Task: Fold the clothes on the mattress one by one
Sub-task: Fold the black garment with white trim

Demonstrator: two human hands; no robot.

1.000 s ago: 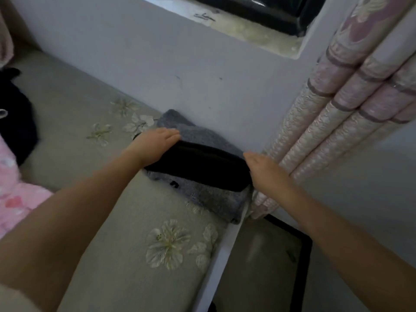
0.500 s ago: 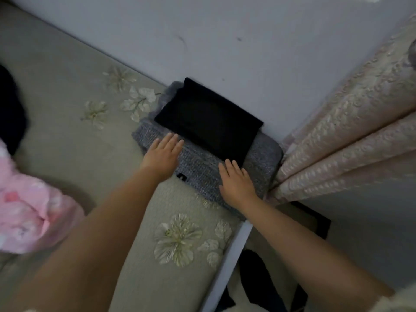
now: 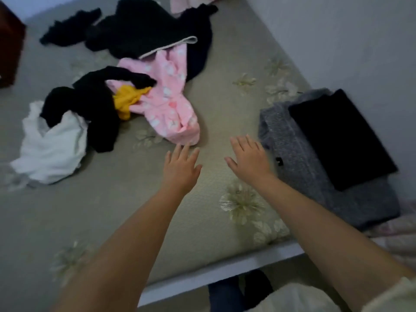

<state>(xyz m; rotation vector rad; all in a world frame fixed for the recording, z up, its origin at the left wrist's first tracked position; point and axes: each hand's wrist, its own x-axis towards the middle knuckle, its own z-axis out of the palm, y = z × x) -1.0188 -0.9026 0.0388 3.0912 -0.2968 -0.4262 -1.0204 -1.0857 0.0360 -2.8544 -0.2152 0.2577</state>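
both hands, left and right, flat-fingered, grip empty, over grey-green floral mattress; folded black cloth atop folded grey knit; pink fleece garment near left fingertips.

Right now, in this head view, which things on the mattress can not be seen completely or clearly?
- Yellow garment: mostly hidden under the black garment and pink garment; type unclear.
- Grey folded garment: the black folded garment covers much of its top.
- Small dark tag on the grey one: too small to read.
- Pale pink cloth: cut off by the top edge.
- Left hand and right hand: motion-blurred; contact with the mattress unclear.
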